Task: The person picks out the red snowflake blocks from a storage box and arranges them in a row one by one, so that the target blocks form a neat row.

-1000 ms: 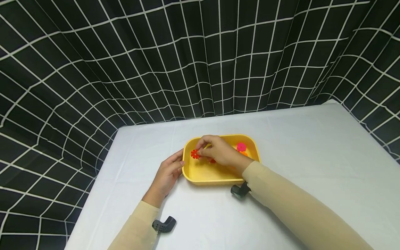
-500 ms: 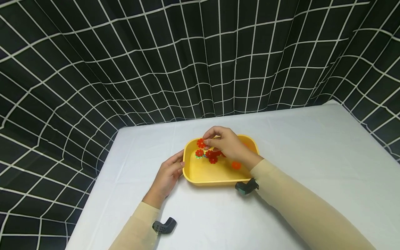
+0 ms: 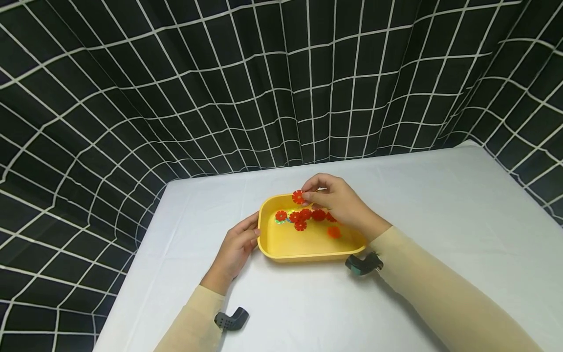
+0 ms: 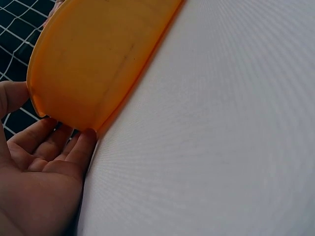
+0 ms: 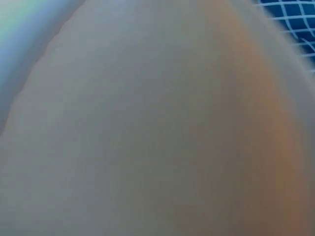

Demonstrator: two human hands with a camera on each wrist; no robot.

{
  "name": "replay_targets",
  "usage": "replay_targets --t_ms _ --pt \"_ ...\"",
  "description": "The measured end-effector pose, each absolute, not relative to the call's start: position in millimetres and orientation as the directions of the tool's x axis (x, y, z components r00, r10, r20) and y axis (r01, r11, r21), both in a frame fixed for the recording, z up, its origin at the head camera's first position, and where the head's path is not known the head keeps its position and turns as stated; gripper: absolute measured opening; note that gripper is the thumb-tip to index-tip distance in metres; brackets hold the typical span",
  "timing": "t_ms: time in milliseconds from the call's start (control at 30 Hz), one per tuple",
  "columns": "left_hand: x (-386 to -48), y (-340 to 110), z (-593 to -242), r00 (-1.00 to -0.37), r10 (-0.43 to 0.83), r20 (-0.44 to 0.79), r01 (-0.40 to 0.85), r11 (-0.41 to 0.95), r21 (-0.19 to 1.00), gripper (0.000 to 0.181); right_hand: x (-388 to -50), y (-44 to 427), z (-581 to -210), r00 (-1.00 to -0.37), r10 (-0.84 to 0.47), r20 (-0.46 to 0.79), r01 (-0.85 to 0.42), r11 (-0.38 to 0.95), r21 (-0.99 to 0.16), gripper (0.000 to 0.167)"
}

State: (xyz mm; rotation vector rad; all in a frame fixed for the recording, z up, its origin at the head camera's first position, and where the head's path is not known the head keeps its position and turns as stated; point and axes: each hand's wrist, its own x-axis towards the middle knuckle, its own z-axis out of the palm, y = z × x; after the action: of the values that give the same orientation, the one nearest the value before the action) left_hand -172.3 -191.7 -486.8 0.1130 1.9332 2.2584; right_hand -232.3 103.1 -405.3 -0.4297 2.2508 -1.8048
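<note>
Red slotted disc (image 3: 299,197) in my right hand (image 3: 337,199), pinched between thumb and forefinger at the disc's right edge. The disc is raised at the far rim of the yellow tray (image 3: 290,244), left of its middle; one flat face is turned toward the head camera. Being round, it measures much the same across in every direction. The tray's long axis runs left to right across the bench (image 3: 281,303), its rounded left end toward my left hand (image 3: 235,244), which holds it with thumb at the rim and fingertips against the outer wall. Within the tray, a loose row of red discs (image 3: 305,214) extends left to right along the same axis, some overlapping; a green disc (image 3: 279,221) lies partly beneath the leftmost, and an orange disc (image 3: 334,231) lies apart, nearer to me. Beyond the bench hangs a black curtain (image 3: 290,88) with a white grid. The right-wrist view is too blurred to resolve detail.
</note>
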Motion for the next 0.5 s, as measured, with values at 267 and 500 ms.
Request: replay_targets --t_ms 267,500 --pt "-172.9 -192.1 -488.6 -0.981 0.187 -0.049 -0.076 -0.141 0.987 0.056 -234.2 135.1 -397.7 -0.948 -0.314 0.059 -0.128 0.205 -0.97 0.02" --pt "-173.5 -192.4 -490.5 -0.982 0.183 -0.049 -0.078 -0.154 0.985 0.055 -232.7 159.8 -395.0 -0.961 -0.27 0.067 -0.128 0.214 -0.968 0.025"
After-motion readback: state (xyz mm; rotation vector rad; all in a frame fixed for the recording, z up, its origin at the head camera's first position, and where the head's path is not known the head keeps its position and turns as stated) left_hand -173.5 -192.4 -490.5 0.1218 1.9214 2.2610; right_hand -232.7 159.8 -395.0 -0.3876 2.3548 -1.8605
